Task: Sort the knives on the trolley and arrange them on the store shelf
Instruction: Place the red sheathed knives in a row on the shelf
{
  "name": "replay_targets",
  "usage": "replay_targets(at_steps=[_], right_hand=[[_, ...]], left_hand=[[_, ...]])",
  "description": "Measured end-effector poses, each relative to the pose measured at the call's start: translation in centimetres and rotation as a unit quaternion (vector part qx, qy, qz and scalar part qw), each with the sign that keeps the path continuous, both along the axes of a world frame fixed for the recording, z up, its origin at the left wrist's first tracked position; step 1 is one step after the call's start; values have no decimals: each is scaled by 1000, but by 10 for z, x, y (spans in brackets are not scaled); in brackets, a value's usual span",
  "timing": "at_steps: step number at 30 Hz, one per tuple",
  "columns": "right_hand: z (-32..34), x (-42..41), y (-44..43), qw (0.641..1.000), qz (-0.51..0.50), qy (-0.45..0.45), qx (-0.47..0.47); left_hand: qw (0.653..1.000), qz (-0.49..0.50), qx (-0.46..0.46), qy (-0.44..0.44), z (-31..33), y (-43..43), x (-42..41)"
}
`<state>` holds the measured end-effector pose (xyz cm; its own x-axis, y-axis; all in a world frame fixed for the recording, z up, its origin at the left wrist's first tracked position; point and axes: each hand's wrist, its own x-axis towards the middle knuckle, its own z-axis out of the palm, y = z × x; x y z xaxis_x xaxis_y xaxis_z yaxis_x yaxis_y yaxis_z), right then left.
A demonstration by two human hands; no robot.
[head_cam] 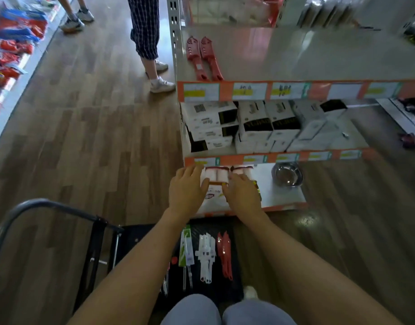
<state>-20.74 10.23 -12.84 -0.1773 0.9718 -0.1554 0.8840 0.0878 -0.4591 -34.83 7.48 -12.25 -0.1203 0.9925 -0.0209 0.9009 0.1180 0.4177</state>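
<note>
Two grips meet on the bottom shelf [284,195] of a store rack: the left grip [187,191] lies against the left edge of a white-and-red pack [217,175], and the right grip [243,193] rests on top of the pack's right half. Both have fairly straight fingers pressing on it rather than curling round, apparently to square the pack against the shelf's front; whether any finger hooks beneath it cannot be told.

The knives wait on the black trolley [136,238] just below the person's forearms, laid out in three groups side by side: green-carded knives [186,249], white knives [206,254] and red knives [225,256]. This suggests the sorting is largely done. A matching red pair [205,57] lies at the left end of the upper shelf [319,59], probably marking where the red group belongs. A steel bowl [287,175] sits near the pack's right, and boxes [248,123] fill the middle shelf.
</note>
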Motion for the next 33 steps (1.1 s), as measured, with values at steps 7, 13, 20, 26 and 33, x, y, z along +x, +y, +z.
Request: replay_targets(at_steps=[7, 13, 20, 26, 33], right_hand=[[-31, 65, -38, 997, 28, 3, -71], [-73, 105, -76, 991, 52, -42, -116], [-125, 125, -111, 987, 52, -54, -141], [-214, 135, -121, 986, 10, -33, -165], [-402, 148, -147, 983, -9, -35, -180]], left_hand=[[990, 12, -132, 38, -40, -54, 34], [985, 41, -166, 19, -76, -100, 92], [977, 24, -205, 54, -128, -130, 136], [980, 44, -196, 14, -230, -141, 152], [965, 113, -228, -68, -422, -162, 178]])
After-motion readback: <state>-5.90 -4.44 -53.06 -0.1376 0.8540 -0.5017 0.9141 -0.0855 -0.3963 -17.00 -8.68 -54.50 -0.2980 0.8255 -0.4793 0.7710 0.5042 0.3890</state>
